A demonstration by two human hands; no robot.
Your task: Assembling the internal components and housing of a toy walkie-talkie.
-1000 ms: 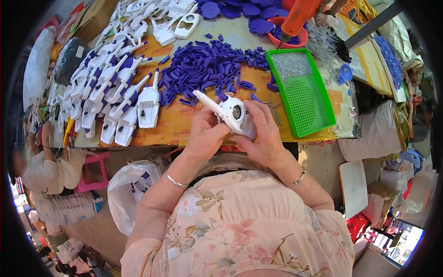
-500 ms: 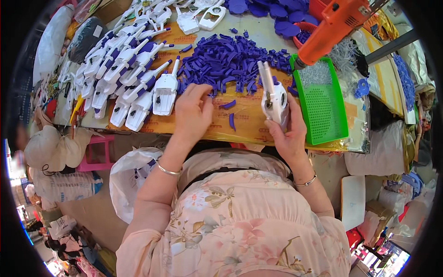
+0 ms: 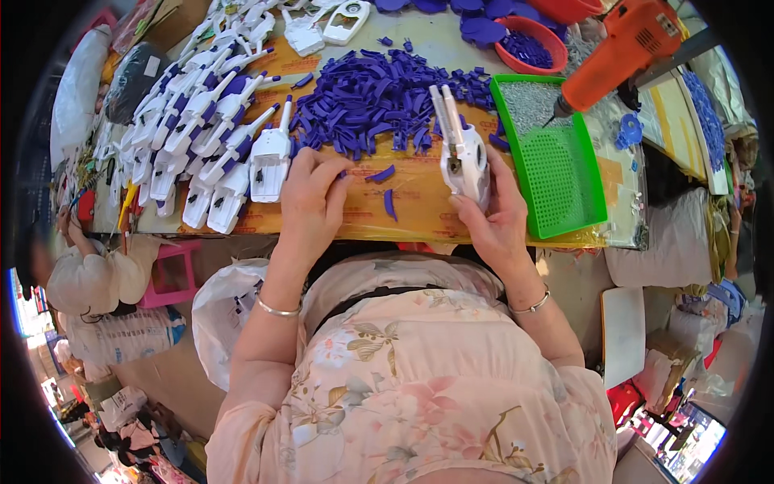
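My right hand (image 3: pixel 498 216) grips a white plastic housing (image 3: pixel 465 165) with two long prongs pointing away from me. A dark part and some metal show inside the housing. My left hand (image 3: pixel 310 198) is at the table's front edge, thumb and fingers pinched together. A bit of a small purple plastic piece (image 3: pixel 343 173) shows at its fingertips; the rest is hidden. Two loose curved purple pieces (image 3: pixel 380 173) lie between my hands. Beyond them is a heap of purple pieces (image 3: pixel 367 97). Just left of my left hand lies a white housing with a purple tip (image 3: pixel 270 161).
Stacked white-and-purple housings (image 3: pixel 197 133) cover the left side. A green tray (image 3: pixel 552 181) of small metal parts stands right of my right hand. Above it hangs an orange power screwdriver (image 3: pixel 621 48). A red bowl (image 3: pixel 532 44) of purple pieces sits behind.
The view has shifted. My left hand has drawn slightly toward me, fingertips still pinched. My right hand keeps its hold on the housing. The screwdriver now appears farther right over the tray.
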